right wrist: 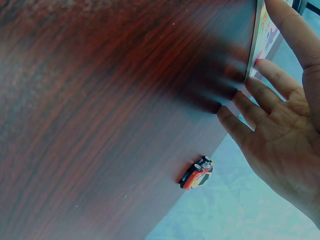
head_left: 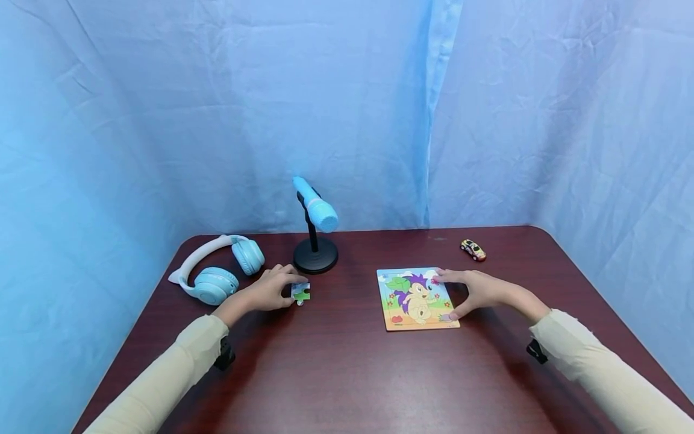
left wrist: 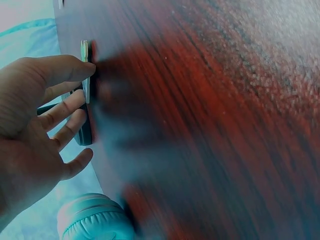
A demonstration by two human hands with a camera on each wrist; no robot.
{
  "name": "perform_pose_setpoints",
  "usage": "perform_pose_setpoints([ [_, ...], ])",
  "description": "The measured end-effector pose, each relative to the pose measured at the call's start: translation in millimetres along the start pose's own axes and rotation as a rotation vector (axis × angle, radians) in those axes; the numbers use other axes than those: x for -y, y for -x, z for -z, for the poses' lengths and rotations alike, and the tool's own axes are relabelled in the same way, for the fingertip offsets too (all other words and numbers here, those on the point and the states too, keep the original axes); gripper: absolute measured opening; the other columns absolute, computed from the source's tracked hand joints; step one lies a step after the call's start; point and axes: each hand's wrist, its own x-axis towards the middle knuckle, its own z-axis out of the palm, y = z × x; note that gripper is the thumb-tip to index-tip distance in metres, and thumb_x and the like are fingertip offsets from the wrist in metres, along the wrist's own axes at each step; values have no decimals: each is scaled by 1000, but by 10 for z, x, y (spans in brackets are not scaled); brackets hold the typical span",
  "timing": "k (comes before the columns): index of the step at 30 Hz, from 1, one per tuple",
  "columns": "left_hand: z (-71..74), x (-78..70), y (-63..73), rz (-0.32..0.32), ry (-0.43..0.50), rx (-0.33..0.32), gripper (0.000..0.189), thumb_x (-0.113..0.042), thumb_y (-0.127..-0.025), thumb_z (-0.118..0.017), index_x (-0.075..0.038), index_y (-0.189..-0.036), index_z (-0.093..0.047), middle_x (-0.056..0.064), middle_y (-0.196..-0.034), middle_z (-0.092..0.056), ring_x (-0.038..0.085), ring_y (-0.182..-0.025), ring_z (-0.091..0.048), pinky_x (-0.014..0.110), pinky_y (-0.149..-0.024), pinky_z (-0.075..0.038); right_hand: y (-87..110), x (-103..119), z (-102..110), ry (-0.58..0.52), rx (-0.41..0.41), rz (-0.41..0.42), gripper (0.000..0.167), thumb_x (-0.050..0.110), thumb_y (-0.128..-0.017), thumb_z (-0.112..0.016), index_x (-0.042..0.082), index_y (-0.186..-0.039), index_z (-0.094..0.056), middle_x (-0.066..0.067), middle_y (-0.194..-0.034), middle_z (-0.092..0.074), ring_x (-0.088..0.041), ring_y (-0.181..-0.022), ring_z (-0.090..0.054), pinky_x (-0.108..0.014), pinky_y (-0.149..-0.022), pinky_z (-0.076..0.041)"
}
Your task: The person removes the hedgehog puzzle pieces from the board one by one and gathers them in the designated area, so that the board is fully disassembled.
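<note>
No readable writing is seen on any item. A puzzle piece (head_left: 300,293) is pinched flat on the table (head_left: 336,367) at the fingertips of the left hand (head_left: 268,292), its outline partly covered by them. The puzzle board (head_left: 416,299) is touched at its right edge by the spread, straight fingers of the right hand (head_left: 477,291); it lies flat and near-square. Beyond the right hand a toy car (head_left: 473,249) is set; headphones (head_left: 217,271) and a microphone (head_left: 316,208) are beside the left hand. The wrist views are blurred.

One loose puzzle piece (head_left: 300,293) at the left fingers, one puzzle board (head_left: 416,299) at the right fingers; beyond them, one headphone set (head_left: 217,269), one microphone (head_left: 315,208), one toy car (head_left: 473,249).
</note>
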Motion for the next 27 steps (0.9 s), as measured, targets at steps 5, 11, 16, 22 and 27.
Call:
perform_pose_setpoints([
  [5,14,6,-2,27,1,16,47,-12,-89,-75,-8,-134,-67,10,-118,-60,22,-101,-49,36,-80,-37,-16,-12,-20,-6,0,0,96,51,-77,-85,15,-156,-43,-17,-167,-28,-47,-151,-26,-68,-112,-32],
  [11,21,0,-8,39,-2,19,48,-12,-87,-76,-7,-134,-67,11,-120,-60,25,-106,-51,40,-84,-40,-28,-16,-30,-1,-1,4,96,51,-77,-85,15,-156,-44,-18,-167,-28,-47,-151,-27,-69,-112,-33],
  [16,29,-29,-33,52,8,-2,52,-11,-84,-77,-8,-135,-66,12,-123,-60,26,-108,-52,45,-87,-41,-25,-21,-21,-5,0,-2,95,49,-78,-85,15,-156,-44,-18,-167,-28,-47,-151,-26,-69,-112,-32],
  [22,2,-177,-197,50,37,-58,51,-14,-86,-75,-9,-136,-66,11,-124,-61,27,-107,-55,48,-90,-43,-7,-10,-14,-1,2,6,95,50,-78,-85,14,-156,-44,-19,-166,-28,-48,-150,-27,-70,-111,-33],
  [27,-64,-393,-437,-12,52,-75,50,-15,-90,-72,-8,-139,-63,12,-125,-62,28,-108,-57,49,-92,-44,-1,-4,-7,-5,2,4,95,49,-78,-86,13,-156,-44,-20,-166,-28,-48,-150,-26,-69,-111,-32],
])
